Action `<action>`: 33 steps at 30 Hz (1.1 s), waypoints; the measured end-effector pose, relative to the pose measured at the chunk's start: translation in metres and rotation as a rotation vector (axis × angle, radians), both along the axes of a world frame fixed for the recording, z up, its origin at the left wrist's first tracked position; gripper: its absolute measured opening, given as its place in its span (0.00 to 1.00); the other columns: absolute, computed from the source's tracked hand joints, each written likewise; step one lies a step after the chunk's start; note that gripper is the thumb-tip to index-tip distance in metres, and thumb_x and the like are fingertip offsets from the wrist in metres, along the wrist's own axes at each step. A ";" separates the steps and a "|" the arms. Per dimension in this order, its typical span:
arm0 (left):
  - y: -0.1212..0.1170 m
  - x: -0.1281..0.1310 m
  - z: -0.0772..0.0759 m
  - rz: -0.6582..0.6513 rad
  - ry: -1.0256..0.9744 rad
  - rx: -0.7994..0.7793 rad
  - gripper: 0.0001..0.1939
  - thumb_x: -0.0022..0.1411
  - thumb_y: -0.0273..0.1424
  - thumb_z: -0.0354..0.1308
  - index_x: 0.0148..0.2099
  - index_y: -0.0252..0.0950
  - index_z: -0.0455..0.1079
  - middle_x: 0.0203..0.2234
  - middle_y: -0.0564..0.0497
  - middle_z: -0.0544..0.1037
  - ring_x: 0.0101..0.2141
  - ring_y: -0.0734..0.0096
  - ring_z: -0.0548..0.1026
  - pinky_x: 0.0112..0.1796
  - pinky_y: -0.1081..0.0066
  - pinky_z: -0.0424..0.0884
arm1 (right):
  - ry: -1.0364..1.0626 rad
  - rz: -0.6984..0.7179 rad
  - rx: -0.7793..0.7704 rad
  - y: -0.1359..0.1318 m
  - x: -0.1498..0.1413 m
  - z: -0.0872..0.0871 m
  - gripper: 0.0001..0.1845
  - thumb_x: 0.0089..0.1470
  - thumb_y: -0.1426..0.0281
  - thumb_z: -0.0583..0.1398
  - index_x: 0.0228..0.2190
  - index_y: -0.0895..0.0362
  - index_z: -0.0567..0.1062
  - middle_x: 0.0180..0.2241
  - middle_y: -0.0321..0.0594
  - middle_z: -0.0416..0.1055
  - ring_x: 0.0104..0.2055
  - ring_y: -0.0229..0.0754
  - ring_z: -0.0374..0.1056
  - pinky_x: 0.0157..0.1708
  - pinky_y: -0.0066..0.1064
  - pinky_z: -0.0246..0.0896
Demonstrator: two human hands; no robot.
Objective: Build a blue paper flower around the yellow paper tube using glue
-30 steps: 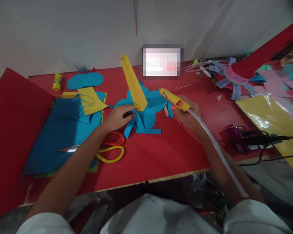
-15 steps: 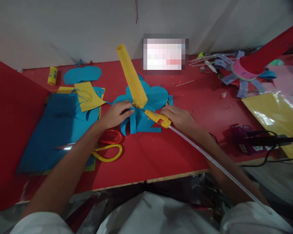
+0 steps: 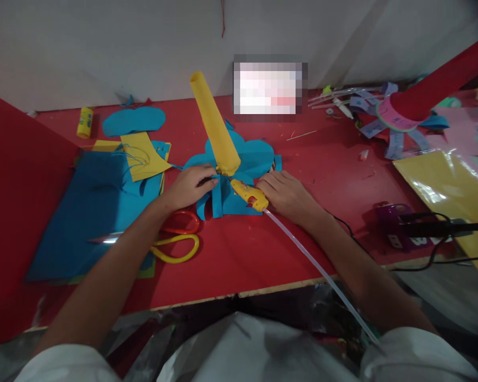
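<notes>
In the head view my right hand [image 3: 284, 196] is closed round a yellow glue gun [image 3: 250, 195], with a long clear glue stick [image 3: 316, 265] trailing from its back end. The gun's nozzle points at the base of a rolled yellow paper tube [image 3: 215, 124], which leans up and left over cut blue paper [image 3: 255, 159] with rounded lobes. My left hand [image 3: 195, 185] is closed at the tube's base, thumb and fingers on the blue paper beside a folded blue strip [image 3: 217, 197]. Its fingertips partly hide what they grip.
Scissors [image 3: 177, 248] with red and yellow handles lie under my left forearm, on blue sheets [image 3: 91, 196]. A glue stick tube [image 3: 85, 123] stands at the back left. Right are a purple box [image 3: 398, 225] with black cables, a yellow sheet [image 3: 442, 180] and a red paper cone [image 3: 442, 79].
My right hand and the glue gun have shifted slightly left, and the trailing glue stick has swung left and steeper. My left hand and the paper tube stay in place.
</notes>
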State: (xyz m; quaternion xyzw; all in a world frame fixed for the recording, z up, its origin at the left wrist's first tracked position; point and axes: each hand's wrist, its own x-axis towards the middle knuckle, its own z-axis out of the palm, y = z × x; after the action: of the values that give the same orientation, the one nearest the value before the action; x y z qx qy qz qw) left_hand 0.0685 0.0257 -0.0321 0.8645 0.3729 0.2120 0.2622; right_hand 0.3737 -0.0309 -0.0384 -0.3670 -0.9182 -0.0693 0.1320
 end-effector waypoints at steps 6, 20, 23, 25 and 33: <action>0.000 0.000 0.000 -0.008 -0.006 -0.009 0.14 0.72 0.38 0.52 0.35 0.37 0.68 0.31 0.49 0.72 0.33 0.66 0.70 0.35 0.66 0.64 | 0.027 -0.011 -0.009 0.000 0.001 -0.001 0.17 0.73 0.72 0.49 0.37 0.54 0.76 0.37 0.46 0.74 0.43 0.51 0.67 0.43 0.42 0.59; -0.001 -0.001 -0.002 -0.012 -0.044 0.014 0.15 0.73 0.41 0.53 0.37 0.37 0.70 0.33 0.48 0.74 0.34 0.66 0.71 0.36 0.67 0.65 | 0.052 -0.020 -0.024 0.000 0.012 0.000 0.21 0.74 0.73 0.46 0.33 0.54 0.74 0.33 0.46 0.72 0.41 0.50 0.66 0.42 0.41 0.58; -0.002 -0.001 0.001 -0.010 -0.105 0.016 0.15 0.73 0.41 0.54 0.37 0.37 0.71 0.33 0.48 0.74 0.35 0.65 0.72 0.37 0.67 0.66 | 0.075 -0.004 -0.057 0.001 0.013 0.000 0.19 0.73 0.70 0.48 0.33 0.53 0.74 0.33 0.45 0.72 0.40 0.50 0.66 0.41 0.41 0.58; -0.002 -0.001 0.004 0.001 -0.142 0.001 0.14 0.73 0.41 0.55 0.38 0.37 0.71 0.33 0.48 0.75 0.34 0.65 0.72 0.37 0.67 0.67 | 0.088 0.005 -0.071 0.001 0.012 0.000 0.19 0.73 0.70 0.49 0.32 0.53 0.74 0.33 0.45 0.72 0.40 0.50 0.66 0.41 0.41 0.58; -0.019 0.006 0.020 0.221 -0.205 0.062 0.16 0.73 0.43 0.55 0.42 0.36 0.76 0.28 0.51 0.76 0.27 0.71 0.70 0.30 0.70 0.66 | 0.075 0.062 0.023 0.003 0.012 -0.004 0.18 0.73 0.74 0.49 0.33 0.55 0.73 0.34 0.45 0.73 0.41 0.49 0.66 0.43 0.40 0.59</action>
State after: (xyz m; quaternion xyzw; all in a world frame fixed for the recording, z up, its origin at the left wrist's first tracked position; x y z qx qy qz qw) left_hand 0.0740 0.0072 -0.0119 0.7996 0.4303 0.3382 0.2472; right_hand 0.3853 -0.0278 -0.0420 -0.3392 -0.9227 -0.0617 0.1727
